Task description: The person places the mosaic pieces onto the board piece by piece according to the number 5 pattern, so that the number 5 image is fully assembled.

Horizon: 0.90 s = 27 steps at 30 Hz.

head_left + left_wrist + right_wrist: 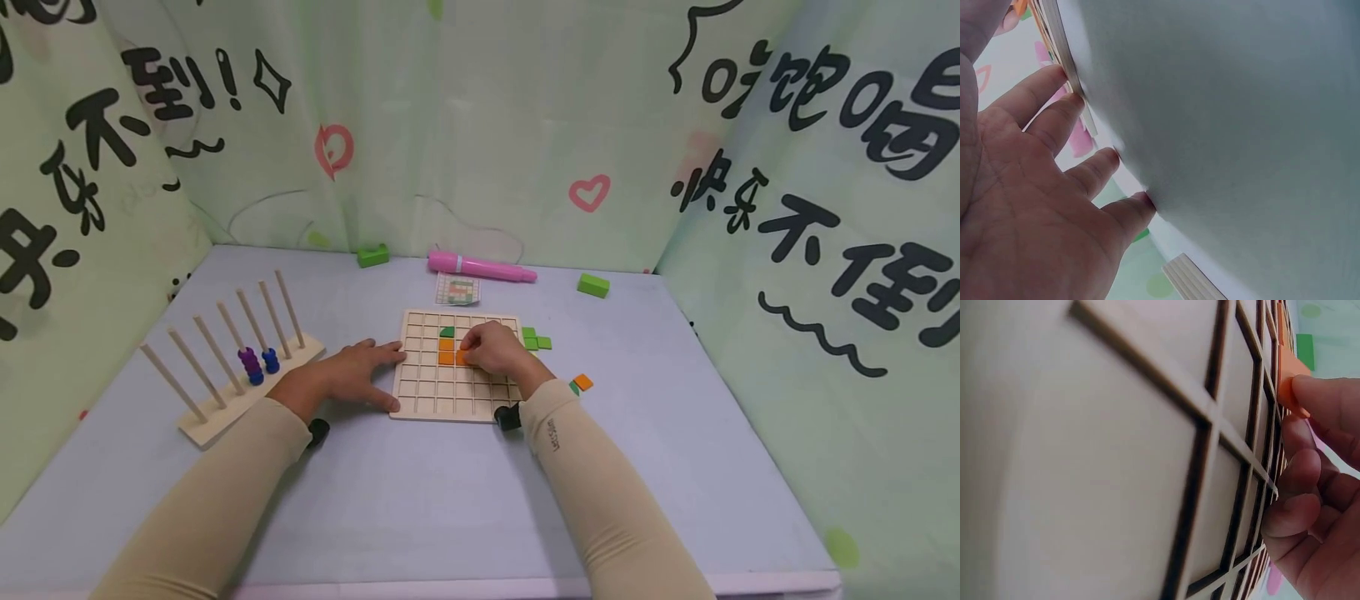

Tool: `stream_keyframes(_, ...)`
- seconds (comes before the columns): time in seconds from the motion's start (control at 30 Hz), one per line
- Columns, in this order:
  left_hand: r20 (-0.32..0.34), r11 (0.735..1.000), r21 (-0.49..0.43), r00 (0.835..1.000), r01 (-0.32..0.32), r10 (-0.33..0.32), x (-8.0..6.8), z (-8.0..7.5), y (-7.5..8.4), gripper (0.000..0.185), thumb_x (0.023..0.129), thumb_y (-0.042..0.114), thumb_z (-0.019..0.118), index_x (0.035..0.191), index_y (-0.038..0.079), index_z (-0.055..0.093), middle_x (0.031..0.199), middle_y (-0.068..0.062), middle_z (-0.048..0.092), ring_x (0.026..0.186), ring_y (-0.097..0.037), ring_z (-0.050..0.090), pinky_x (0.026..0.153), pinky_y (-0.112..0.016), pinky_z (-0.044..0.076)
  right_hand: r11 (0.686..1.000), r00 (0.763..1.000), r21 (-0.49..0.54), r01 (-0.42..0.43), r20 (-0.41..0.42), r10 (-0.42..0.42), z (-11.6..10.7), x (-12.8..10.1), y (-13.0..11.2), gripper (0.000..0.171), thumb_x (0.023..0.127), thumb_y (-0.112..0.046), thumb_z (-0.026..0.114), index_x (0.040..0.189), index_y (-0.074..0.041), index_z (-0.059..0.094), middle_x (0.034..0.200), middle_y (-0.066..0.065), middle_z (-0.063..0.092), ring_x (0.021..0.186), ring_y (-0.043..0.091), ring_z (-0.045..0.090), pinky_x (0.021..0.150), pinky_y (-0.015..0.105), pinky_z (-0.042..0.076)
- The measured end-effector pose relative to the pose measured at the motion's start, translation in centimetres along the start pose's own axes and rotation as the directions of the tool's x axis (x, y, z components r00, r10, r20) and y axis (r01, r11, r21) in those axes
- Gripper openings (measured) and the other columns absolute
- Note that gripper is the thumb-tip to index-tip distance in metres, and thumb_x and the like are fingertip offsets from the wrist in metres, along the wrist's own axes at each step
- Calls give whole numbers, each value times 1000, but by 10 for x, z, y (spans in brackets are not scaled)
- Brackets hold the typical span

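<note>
Evidently, a square is being filled: the right hand (497, 348) pinches an orange tile (1291, 381) between thumb and forefinger over the wooden grid board (420, 400), and whether the tile lies flat in its cell yet I cannot tell. The left hand (348, 375) grips nothing; its fingers are spread, some touching the board's near side to it, and the two hands are apart with the left part of the grid between them. To do this well, I would keep the left fingers firm against that edge so the board cannot slide, line the tile's sides up with the slats, lower one edge first, then press gently with a fingertip, taking care not to nudge the two orange tiles (446, 358) just left of the right fingertips. Around this, a pale cloth (420, 500) covers the table; on it a pegged rack (190, 429) stands to the left of the left hand, green tiles (530, 342) lie just right of the right hand, and a picture card (457, 289) and a pink marker (480, 267) lie beyond both hands. Farther off, a light green curtain (465, 125) with black lettering and pink hearts rises ahead of the hands and on both sides, enclosing the workspace under soft, even light.
</note>
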<state>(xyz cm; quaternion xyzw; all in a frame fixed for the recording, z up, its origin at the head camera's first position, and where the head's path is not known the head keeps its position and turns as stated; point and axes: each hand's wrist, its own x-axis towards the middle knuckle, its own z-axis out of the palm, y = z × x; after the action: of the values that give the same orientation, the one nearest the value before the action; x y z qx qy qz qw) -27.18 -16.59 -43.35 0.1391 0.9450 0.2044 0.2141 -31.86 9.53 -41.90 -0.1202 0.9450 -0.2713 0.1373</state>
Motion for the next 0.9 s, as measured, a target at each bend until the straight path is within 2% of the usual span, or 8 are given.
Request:
stream_keyframes(0.33,-1,1000,-7,1000,15,-15,2,1,-1,100,80,54,86,162,23,38,174,-1,23,159,-45,11,122,-70,20,1000,1000,-30,-5,-5,4,-1,0,3,18,98,-16,70,114,-10,75,111,6,70,101,23,58,96,37,51)
stream_keyframes(0.67,-1,1000,6,1000,16,-16,0,1,3,100,81,53,86,163,23,37,174,-2,22,159,-45,11,122,-70,20,996,999,90,24,-28,-22,-14,-14,20,24,97,-19,71,119,-9,73,105,6,67,96,21,57,80,30,49)
stream_keyframes(0.9,1,1000,16,1000,15,-15,0,1,3,100,82,54,85,163,23,37,174,-2,21,159,-45,11,122,-70,19,991,999,131,12,-43,-7,-26,-29,41,26,97,-20,69,120,-8,72,108,7,68,97,22,57,82,33,50)
